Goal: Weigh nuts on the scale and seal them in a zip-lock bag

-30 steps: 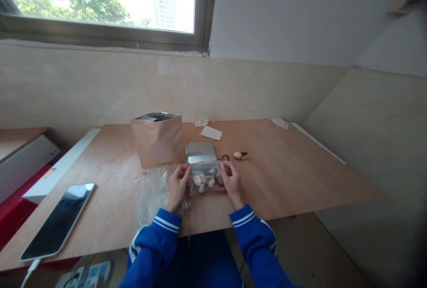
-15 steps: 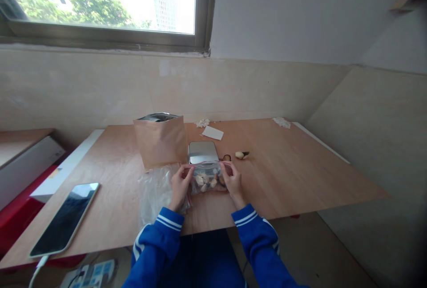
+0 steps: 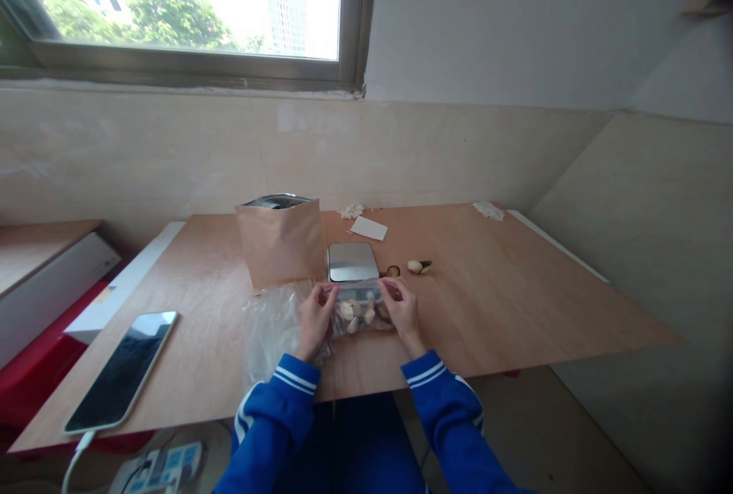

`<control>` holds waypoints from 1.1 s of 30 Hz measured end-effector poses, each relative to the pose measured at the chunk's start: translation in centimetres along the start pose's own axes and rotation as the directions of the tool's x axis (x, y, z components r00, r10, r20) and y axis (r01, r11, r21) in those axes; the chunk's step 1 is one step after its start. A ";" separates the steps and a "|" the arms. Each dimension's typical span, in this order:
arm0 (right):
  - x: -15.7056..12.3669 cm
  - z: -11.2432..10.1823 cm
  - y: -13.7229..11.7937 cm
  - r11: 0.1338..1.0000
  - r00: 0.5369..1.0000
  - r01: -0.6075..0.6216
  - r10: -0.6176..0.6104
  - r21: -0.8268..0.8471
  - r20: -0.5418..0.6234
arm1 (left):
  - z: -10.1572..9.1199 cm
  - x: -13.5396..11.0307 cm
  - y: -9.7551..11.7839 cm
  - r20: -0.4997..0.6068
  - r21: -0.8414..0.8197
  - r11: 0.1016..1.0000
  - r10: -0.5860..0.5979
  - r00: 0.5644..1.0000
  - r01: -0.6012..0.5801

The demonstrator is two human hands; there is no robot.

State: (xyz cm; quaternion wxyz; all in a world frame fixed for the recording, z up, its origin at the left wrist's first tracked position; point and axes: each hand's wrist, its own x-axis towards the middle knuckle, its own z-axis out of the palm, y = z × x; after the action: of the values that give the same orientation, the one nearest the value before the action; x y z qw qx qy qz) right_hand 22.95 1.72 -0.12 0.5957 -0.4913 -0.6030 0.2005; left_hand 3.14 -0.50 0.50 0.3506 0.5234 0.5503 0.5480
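Left hand [image 3: 314,320] and right hand [image 3: 404,312] each pinch a top corner of the small clear zip bag of pale chunks [image 3: 360,311] on the wooden counter [image 3: 504,303]; pinch evenly along the red-edged seal, bag kept flat.

Daylight pours through the window [image 3: 183,5], which is blown out to near white. The bench [image 3: 515,288] is evenly, softly lit with faint shadows. Wide-lens distortion bends the edges, and the right corners darken.
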 end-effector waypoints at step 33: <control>-0.4 0.1 -0.5 0.995 0.995 -0.094 0.095 0.042 -0.022 | -0.5 0.2 1.3 0.092 -0.071 0.997 -0.035 0.995 0.042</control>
State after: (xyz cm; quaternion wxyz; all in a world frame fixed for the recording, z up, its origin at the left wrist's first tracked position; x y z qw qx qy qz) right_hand 22.59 1.20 0.04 0.6026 -0.5096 -0.5675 0.2348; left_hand 2.90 -0.66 1.89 0.4045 0.5238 0.5235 0.5366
